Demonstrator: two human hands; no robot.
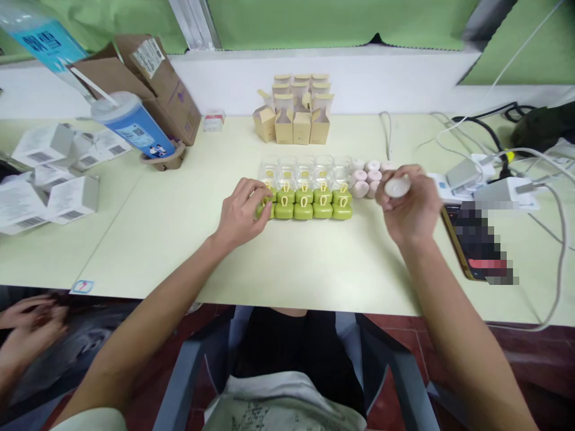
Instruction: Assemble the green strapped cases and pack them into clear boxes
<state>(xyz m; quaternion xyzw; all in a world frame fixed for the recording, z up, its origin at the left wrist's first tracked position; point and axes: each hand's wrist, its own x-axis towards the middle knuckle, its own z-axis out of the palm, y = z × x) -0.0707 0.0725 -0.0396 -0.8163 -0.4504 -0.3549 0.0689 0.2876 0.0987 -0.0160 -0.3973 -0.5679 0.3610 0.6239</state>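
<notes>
Left hand (243,211) at the green cases (303,210), right hand (415,206) holding a small white-ended piece (398,187)

At the far left, white boxes (72,199) with barcodes lie heaped on the pale tabletop (287,263); below its front edge, another person's hands (38,329) are close together. Further back stand a bottle (47,42) with a blue label and an open cardboard box (177,102). In front of that box, a blue cup (139,130) with a white straw sits in a brown cardboard holder (168,160). Next comes a small red-and-white box (214,121), near the wall.

The left hand's thumb and fingers curve around the left end of the green cases — they partly cover the leftmost ones, and whether they grip or only touch cannot be told. The cases form two rows of five, each with a pale yellow loop on top. Clear plastic pieces (305,170) line up just behind them, and behind those stand cream cartons (284,127), several with raised flaps.

Just right of the cases, pale pink pieces (360,188) cluster upright. Beside them the right hand is closed around the small white-ended piece — its round end faces the camera. Past this hand lie white chargers (505,193), cables (561,251) and a phone (478,242).
</notes>
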